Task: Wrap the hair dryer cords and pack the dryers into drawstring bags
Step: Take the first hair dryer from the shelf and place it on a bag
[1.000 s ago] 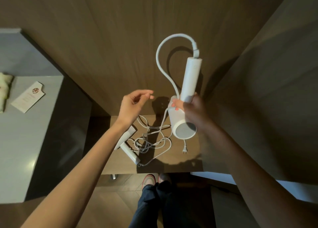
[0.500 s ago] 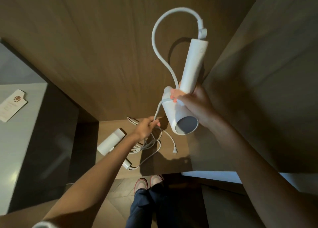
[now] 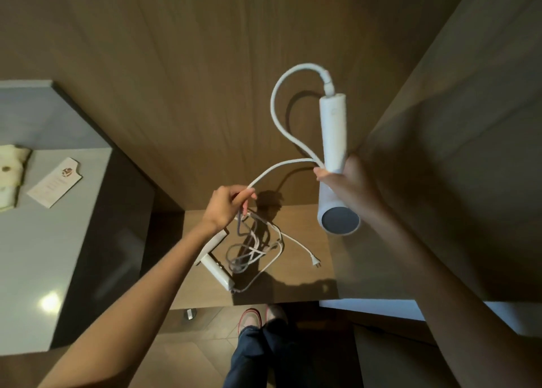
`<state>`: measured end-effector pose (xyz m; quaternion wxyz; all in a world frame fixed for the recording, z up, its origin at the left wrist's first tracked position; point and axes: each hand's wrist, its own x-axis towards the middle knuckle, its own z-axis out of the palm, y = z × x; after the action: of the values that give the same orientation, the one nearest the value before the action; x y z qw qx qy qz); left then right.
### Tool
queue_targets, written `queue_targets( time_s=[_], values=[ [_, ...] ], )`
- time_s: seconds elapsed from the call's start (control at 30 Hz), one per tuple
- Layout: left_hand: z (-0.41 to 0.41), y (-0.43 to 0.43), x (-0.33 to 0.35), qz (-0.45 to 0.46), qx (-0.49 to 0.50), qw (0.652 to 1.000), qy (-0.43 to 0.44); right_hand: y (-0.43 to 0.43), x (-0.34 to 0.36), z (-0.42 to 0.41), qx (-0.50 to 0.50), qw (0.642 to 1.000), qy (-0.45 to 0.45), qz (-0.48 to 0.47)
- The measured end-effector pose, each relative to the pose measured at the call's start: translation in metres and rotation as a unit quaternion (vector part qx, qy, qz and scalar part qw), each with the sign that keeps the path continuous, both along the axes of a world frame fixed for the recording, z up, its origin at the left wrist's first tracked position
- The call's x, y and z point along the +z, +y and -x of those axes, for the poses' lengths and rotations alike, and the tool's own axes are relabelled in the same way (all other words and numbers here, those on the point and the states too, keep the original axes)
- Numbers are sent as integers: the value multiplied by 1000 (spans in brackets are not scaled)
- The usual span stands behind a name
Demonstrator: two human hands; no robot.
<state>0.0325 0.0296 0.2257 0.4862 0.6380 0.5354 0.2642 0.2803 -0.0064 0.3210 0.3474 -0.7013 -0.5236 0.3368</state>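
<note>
My right hand (image 3: 349,182) grips a white hair dryer (image 3: 334,135) at the joint of handle and barrel, handle pointing up, nozzle end (image 3: 340,222) facing me. Its white cord (image 3: 281,115) loops up from the handle top, bends down past my right fingers and runs left to my left hand (image 3: 227,204), which pinches it. Below, on a low wooden shelf (image 3: 302,282), lies a second white dryer (image 3: 215,266), partly hidden by my left forearm, amid a tangle of cords (image 3: 249,250) with a plug (image 3: 315,263). No drawstring bag is visible.
A wood-panelled wall rises behind the shelf, and a panel closes it in on the right. A grey counter (image 3: 35,264) at left holds a printed card (image 3: 55,182) and a folded cloth (image 3: 8,176). My feet (image 3: 258,317) stand on the floor below.
My left hand has risen from the shelf with the cord, pulling a stretch taut to the left. The dryer in my right hand has shifted right.
</note>
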Motion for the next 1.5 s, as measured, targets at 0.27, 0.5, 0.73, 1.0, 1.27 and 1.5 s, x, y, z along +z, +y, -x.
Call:
queue_targets(
  time_s=[0.27,0.5,0.73,1.0,1.27,1.5],
  values=[
    [-17,26,81,6,-110,994,8,4,-20,28,-8,999,-37,18],
    [-15,22,98,44,-190,979,54,8,-18,41,65,994,-82,-8],
    [-7,12,104,53,-140,989,-17,13,-23,43,78,996,-18,40],
    [32,6,70,17,-38,998,-49,13,0,31,-48,983,172,29],
    [60,-1,14,58,-7,998,29,11,16,26,-83,965,249,16],
    [57,-6,-7,194,-27,977,84,3,15,33,-69,969,238,4]
  ],
)
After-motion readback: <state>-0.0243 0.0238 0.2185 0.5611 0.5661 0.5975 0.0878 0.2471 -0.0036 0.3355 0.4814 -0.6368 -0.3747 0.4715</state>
